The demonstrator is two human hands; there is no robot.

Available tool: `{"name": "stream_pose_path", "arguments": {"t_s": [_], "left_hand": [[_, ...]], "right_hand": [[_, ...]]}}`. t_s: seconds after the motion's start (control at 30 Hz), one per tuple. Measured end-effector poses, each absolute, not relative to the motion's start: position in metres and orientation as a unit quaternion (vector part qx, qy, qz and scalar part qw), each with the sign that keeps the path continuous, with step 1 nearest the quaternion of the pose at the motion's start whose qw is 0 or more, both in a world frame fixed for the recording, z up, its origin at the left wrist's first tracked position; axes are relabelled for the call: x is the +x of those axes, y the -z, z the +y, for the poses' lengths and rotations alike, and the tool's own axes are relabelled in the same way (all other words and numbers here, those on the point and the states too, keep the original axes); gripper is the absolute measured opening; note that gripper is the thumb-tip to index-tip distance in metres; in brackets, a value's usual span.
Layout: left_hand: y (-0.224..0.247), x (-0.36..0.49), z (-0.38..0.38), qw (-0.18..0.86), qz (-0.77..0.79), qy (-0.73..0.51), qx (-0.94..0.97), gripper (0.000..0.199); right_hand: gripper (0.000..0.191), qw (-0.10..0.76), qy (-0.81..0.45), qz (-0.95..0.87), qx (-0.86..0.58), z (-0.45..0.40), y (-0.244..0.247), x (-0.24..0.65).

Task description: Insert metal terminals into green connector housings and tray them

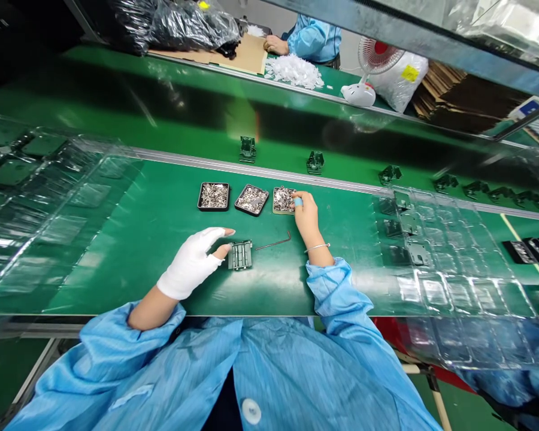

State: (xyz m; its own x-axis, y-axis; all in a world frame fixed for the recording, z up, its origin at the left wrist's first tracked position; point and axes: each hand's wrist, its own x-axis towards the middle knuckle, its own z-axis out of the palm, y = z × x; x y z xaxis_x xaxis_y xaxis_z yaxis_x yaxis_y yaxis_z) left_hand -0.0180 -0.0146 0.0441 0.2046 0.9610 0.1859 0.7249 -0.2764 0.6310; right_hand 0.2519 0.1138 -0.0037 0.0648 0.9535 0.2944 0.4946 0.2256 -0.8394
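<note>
My left hand [193, 260], in a white glove with bare fingertips, has its thumb and forefinger apart. The thumb tip is at the left edge of a dark green slotted part [240, 256] lying on the bench; whether it touches cannot be told. My right hand [306, 214], with a blue wrap on one finger, reaches into the rightmost small tray [276, 210] of shiny metal pieces. Its fingers are bent together there, and what they pinch is hidden. Between my hands lies an L-shaped hex key [273, 244].
Two more black trays of metal pieces, a left one [214, 208] and a middle one [252, 211], stand alongside. Clear blister trays [453, 263] flank both sides. Several green parts [315, 162] line the strip behind the metal rail [184, 163]. Across it, a person's hand [276, 45] rests.
</note>
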Motion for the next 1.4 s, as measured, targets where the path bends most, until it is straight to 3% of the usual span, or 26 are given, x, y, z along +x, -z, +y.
{"name": "stream_pose_path", "arguments": {"t_s": [0.13, 0.23, 0.37, 0.57, 0.83, 1.07, 1.27, 1.4], "left_hand": [[-0.044, -0.019, -0.014, 0.214, 0.566, -0.291, 0.741, 0.039], [-0.048, -0.014, -0.008, 0.207, 0.565, -0.301, 0.74, 0.037], [-0.056, 0.003, 0.002, 0.188, 0.561, -0.304, 0.747, 0.032], [-0.062, 0.017, 0.004, 0.206, 0.548, -0.266, 0.766, 0.03], [-0.057, 0.008, -0.01, 0.285, 0.592, -0.369, 0.657, 0.022], [-0.041, -0.005, -0.014, 0.264, 0.593, -0.4, 0.647, 0.026], [-0.015, -0.014, -0.016, 0.417, 0.554, -0.359, 0.625, 0.034], [-0.01, -0.01, -0.015, 0.453, 0.543, -0.373, 0.601, 0.037]], "right_hand": [[0.019, 0.513, -0.301, -0.585, -0.551, 0.11, -0.004, 0.252], [0.012, 0.546, -0.414, -0.536, -0.493, 0.097, -0.015, 0.235], [0.015, 0.489, -0.556, -0.549, -0.387, 0.064, -0.028, 0.198], [0.016, 0.436, -0.616, -0.565, -0.333, 0.027, -0.035, 0.172], [0.016, 0.405, -0.58, -0.61, -0.356, 0.026, -0.032, 0.173], [0.008, 0.389, -0.445, -0.714, -0.376, 0.02, -0.034, 0.177], [0.011, 0.338, -0.333, -0.803, -0.36, 0.019, -0.025, 0.174], [0.022, 0.297, -0.288, -0.827, -0.381, 0.018, -0.018, 0.169]]}}
